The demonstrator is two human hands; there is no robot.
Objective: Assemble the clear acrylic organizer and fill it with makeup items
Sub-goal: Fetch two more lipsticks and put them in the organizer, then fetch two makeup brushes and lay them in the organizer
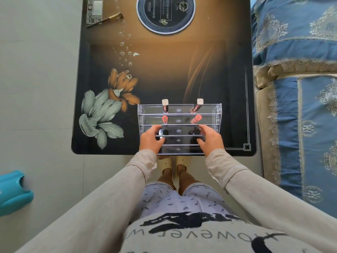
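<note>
A slim brown makeup brush (104, 20) lies at the far left of the dark flower-printed glass table (102, 139). At the table's near edge the left hand (150, 138) curls over the third step of the clear acrylic tiered organizer (179, 110), and the right hand (209, 139) mirrors it. Whether they grip the rail or the dark round items (165, 132) there, I cannot tell. Those are best seated upright and evenly spaced. The round black disc's (166, 13) print is illegible. The grey shirt (182, 240) reads "However".
</note>
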